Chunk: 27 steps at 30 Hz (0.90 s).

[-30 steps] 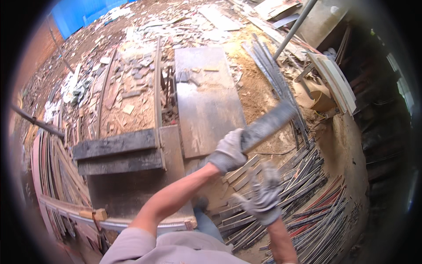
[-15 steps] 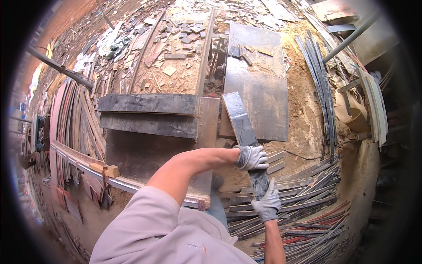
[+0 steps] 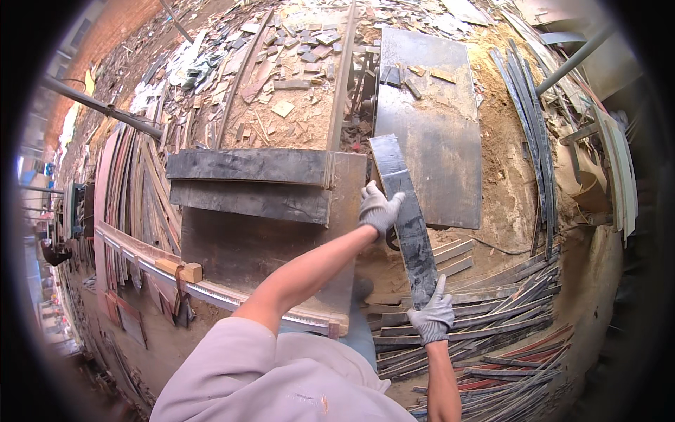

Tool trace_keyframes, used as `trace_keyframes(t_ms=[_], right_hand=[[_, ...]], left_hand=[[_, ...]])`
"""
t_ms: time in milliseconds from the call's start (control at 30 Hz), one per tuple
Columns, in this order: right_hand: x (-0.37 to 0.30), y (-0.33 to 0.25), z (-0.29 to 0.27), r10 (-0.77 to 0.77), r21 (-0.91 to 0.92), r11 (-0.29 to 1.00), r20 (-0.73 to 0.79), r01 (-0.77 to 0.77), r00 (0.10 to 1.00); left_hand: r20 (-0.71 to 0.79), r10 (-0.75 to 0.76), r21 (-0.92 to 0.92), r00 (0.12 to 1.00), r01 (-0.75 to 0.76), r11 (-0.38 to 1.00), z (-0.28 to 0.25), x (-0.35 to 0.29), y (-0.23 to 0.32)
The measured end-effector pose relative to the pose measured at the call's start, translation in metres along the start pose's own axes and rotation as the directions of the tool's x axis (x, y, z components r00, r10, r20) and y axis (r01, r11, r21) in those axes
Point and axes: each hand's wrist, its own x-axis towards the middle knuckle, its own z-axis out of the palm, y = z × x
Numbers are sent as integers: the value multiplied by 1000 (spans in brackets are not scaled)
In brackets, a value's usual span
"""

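Observation:
My right hand (image 3: pixel 432 318), in a grey-white knitted glove, grips the near end of a long dark plank (image 3: pixel 409 228), its thumb lying along the top face. The plank slants away from me, with its far end over the left edge of a metal sheet (image 3: pixel 439 158). At the plank's left edge is my left hand (image 3: pixel 380 211), gloved alike. Its fingers are spread apart from the thumb, and the thumb reaches over the plank's edge. Two similar dark boards (image 3: pixel 249 184) lie side by side on a brown flat worktop (image 3: pixel 246 240) to the left.
A long rail with a pale scale strip (image 3: pixel 211 294) runs along the worktop's near side, bearing a small wooden block (image 3: pixel 190 272). Thin dark strips (image 3: pixel 478 320) pile up at right. Offcuts and sawdust (image 3: pixel 288 84) cover the ground beyond. Upright strips (image 3: pixel 126 197) lean at left.
My left hand has left the plank's middle and moved farther forward to its left edge. My right hand still grips the near end. The view has shifted slightly.

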Motion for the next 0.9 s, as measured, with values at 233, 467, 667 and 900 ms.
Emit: trace_keyframes(t_ms=[233,467,667,900], right_hand=[[15,-9,-6,15,13,1000,18,-15,1000],[22,-13,-3,24,18,1000,16,-24,1000],[23,-18,-5,-6,28,1000,-2,6,1000],[28,-24,-3,6,12,1000,6,-6,1000]], left_hand=[[420,-286,-279,861,423,862,49,75,-22],[455,-308,-281,836,462,841,52,81,-21],[388,-350,-188,852,445,875,39,79,-4],[367,-321,-51,873,364,930,27,80,12]])
